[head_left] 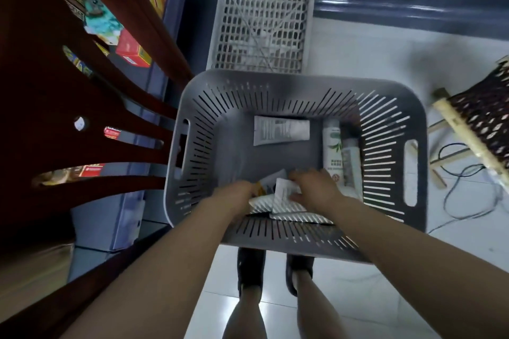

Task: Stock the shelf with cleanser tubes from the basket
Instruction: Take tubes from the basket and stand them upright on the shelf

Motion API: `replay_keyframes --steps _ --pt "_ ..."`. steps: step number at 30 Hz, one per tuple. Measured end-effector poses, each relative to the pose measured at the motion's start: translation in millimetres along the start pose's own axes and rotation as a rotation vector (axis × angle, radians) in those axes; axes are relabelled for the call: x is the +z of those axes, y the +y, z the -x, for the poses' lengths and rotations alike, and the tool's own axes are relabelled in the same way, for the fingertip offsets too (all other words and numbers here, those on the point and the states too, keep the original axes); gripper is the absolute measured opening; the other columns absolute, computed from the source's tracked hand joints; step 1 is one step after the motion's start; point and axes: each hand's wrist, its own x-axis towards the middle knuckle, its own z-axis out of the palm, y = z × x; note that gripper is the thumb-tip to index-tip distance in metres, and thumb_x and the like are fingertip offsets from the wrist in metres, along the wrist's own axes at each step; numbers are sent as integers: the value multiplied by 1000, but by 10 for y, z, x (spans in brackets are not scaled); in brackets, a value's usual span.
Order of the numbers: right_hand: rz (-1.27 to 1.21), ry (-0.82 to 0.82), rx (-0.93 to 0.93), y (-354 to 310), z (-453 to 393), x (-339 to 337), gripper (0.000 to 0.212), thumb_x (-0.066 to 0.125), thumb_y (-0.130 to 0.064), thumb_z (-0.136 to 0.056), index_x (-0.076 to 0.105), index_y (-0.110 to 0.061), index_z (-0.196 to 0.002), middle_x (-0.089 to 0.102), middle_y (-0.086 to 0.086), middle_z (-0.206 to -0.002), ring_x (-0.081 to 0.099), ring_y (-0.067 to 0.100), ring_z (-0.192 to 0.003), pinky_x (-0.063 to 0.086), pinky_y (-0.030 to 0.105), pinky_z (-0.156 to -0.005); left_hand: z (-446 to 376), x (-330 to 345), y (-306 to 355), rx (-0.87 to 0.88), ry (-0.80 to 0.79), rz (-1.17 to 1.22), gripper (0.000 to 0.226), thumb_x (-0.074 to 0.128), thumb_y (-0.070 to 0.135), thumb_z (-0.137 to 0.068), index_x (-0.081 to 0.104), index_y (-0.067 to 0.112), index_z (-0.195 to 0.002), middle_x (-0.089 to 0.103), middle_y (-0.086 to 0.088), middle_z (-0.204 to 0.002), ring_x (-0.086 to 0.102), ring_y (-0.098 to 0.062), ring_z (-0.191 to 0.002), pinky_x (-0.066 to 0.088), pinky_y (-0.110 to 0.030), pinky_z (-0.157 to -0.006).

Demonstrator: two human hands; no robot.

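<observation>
— Nearest first? Both hands down in the grey basket [300,85], at its near wall. Left hand [234,198] curled at the left edge of the pile of tubes [286,201]; hard to tell whether gripping or just resting there.

— And the right?

— Right hand [314,187] over the same pile, fingers bent around the white tube end [283,192] that sticks up between the two hands. Looks pinched, though blurred.

— Which way does that pile run?

— Crosswise, left to right along the near wall, directly under both hands. Equally close to either; probably lifts out straight up.

— Farther in?

— Green-and-white tube [333,151] against the right wall, long axis pointing away, just beyond the right hand. Then a white tube [281,130] lying crosswise near the far wall, well apart from both hands.

— Shelf?

— Off to the left, dark wooden shelf [91,96], left arm's side.
</observation>
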Motion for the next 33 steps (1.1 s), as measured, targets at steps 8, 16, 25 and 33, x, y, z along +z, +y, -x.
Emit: replay_keyframes --steps 8,16,25,33 --pt "-691 200 284 171 -225 -176 40 59 -20 -89 47 -10 -126 59 12 -123 56 29 -109 46 36 -86 -134 -186 -71 -146 324 850 32 67 8 -83 59 -4 -112 62 -19 -114 55 -21 -90 45 -26 -69" --pt "-642 349 200 152 -218 25 75 72 -29 -78 30 -17 -140 44 7 -137 45 26 -124 43 43 -100 -264 -179 -56 -229 289 1526 41 61 -12 -81 51 -8 -120 62 -20 -111 61 -18 -75 55 -19 -61" --pt "-225 240 112 32 -98 -135 100 67 -39 -78 4 -7 -149 29 11 -146 34 26 -131 39 35 -98 -269 -219 111 -168 245 1436 7 63 13 -87 60 16 -93 66 -6 -99 63 -19 -89 49 -36 -87" --pt "-1006 453 231 -190 312 -766 27 51 -11 -92 59 5 -114 65 23 -103 59 39 -97 46 35 -76 367 -565 306 42 488 1381 6 66 12 -84 65 19 -83 68 -5 -95 63 -25 -102 48 -38 -96"
